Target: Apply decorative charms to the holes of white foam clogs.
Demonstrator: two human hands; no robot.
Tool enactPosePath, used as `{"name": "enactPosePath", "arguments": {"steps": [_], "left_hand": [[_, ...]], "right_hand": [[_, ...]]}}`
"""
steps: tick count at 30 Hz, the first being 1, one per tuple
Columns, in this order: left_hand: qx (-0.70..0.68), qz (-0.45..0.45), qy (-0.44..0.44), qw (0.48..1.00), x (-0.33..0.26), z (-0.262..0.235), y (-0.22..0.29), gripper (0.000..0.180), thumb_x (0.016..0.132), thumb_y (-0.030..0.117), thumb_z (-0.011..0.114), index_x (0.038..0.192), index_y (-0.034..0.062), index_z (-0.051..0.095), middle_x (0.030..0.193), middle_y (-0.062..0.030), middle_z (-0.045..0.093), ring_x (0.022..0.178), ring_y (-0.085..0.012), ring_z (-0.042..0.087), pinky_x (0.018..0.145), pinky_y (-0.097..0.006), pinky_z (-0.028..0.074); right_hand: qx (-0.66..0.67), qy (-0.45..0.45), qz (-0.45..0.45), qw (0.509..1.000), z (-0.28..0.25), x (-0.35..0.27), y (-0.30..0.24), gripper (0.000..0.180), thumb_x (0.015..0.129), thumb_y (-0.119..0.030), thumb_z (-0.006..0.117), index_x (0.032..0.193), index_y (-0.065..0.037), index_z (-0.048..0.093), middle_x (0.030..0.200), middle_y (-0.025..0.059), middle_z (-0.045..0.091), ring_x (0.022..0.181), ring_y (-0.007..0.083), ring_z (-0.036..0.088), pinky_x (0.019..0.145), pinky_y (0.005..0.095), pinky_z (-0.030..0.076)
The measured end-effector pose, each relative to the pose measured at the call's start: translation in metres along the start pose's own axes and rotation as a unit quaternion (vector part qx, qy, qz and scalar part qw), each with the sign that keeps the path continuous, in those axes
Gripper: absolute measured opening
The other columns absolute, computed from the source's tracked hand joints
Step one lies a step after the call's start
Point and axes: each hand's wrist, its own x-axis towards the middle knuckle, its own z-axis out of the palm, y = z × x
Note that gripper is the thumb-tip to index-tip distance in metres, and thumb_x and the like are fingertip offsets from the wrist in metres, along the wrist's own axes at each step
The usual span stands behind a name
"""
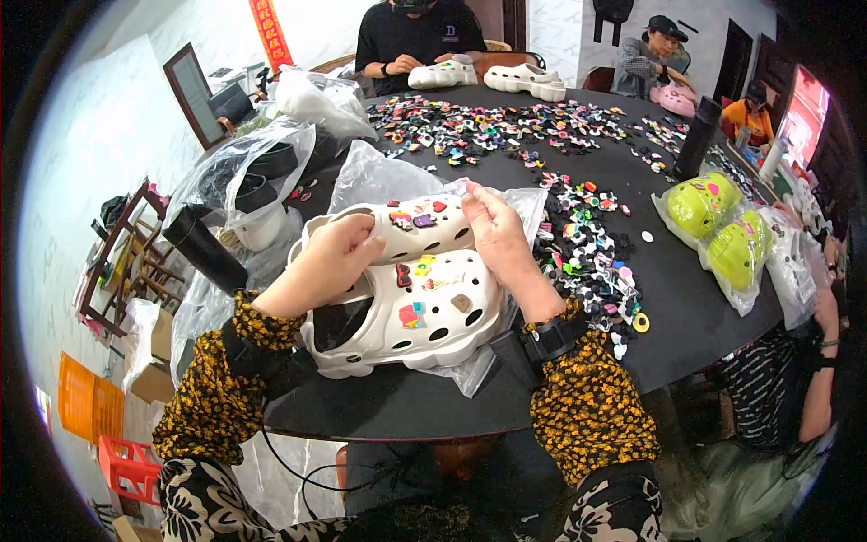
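Two white foam clogs lie side by side in front of me, toes to the right, both dotted with colourful shoe charms. My left hand (330,262) is closed on the far clog (438,238) near its opening, thumb and fingers pressed together at the rim. Around that clog's toe my right hand (504,244) is wrapped, thumb on top and the other fingers mostly hidden. The near clog (470,339) rests below both hands, its dark opening to the left. A clear plastic bag (379,172) is spread beneath and behind the pair.
Loose shoe charms (488,131) cover much of the black table (695,312). Bagged lime-green clogs (704,210) and a dark bottle (698,135) stand right; a black cylinder (206,248) and plastic-wrapped tubs (257,194) are left. Several people sit around, one handling white clogs (442,74).
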Motion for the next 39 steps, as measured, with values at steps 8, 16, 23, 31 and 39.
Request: {"name": "enactPosePath", "arguments": {"steps": [8, 16, 23, 31, 39], "left_hand": [[0.187, 0.04, -0.142, 0.971, -0.019, -0.028, 0.012, 0.051, 0.086, 0.025, 0.064, 0.124, -0.0047, 0.047, 0.108, -0.0235, 0.06, 0.104, -0.0338, 0.056, 0.091, -0.039, 0.042], [0.196, 0.032, -0.171, 0.965, -0.017, -0.029, -0.009, 0.055, 0.078, 0.024, 0.067, 0.119, -0.0066, 0.046, 0.104, -0.0278, 0.059, 0.101, -0.0429, 0.054, 0.086, -0.045, 0.043], [0.205, 0.053, -0.073, 0.975, -0.015, -0.005, -0.013, 0.018, 0.074, 0.009, 0.06, 0.084, -0.0033, 0.052, 0.079, -0.0267, 0.058, 0.082, -0.0469, 0.055, 0.07, -0.05, 0.043], [0.201, 0.019, -0.003, 0.979, -0.019, -0.015, -0.033, 0.008, 0.077, 0.001, 0.054, 0.079, -0.0062, 0.051, 0.07, -0.0284, 0.05, 0.065, -0.0447, 0.05, 0.056, -0.041, 0.04], [-0.108, -0.015, 0.018, 0.994, 0.0, -0.032, -0.036, 0.017, 0.081, 0.003, 0.057, 0.092, -0.0084, 0.064, 0.077, -0.0037, 0.064, 0.072, -0.0071, 0.054, 0.064, -0.025, 0.045]], "right_hand": [[-0.025, 0.033, -0.012, 0.999, -0.001, -0.003, -0.002, 0.032, 0.093, -0.019, 0.055, 0.112, 0.006, 0.061, 0.11, 0.021, 0.063, 0.102, 0.0283, 0.061, 0.09, 0.0337, 0.046], [-0.106, 0.05, -0.069, 0.991, -0.001, 0.003, 0.006, 0.028, 0.092, -0.02, 0.056, 0.105, 0.004, 0.062, 0.098, 0.017, 0.065, 0.091, 0.0241, 0.063, 0.082, 0.0338, 0.048], [-0.111, 0.057, -0.089, 0.988, -0.004, 0.0, -0.003, 0.025, 0.09, -0.017, 0.057, 0.1, 0.005, 0.063, 0.102, 0.0208, 0.062, 0.095, 0.0328, 0.061, 0.084, 0.0364, 0.048], [-0.092, 0.077, -0.101, 0.988, 0.01, 0.002, -0.003, 0.025, 0.09, -0.018, 0.057, 0.099, 0.006, 0.063, 0.096, 0.0212, 0.064, 0.092, 0.0331, 0.062, 0.083, 0.036, 0.048], [-0.034, 0.141, -0.027, 0.989, -0.014, 0.007, -0.008, 0.028, 0.093, -0.024, 0.056, 0.098, 0.002, 0.064, 0.092, 0.0165, 0.066, 0.083, 0.0234, 0.064, 0.077, 0.0333, 0.049]]}}
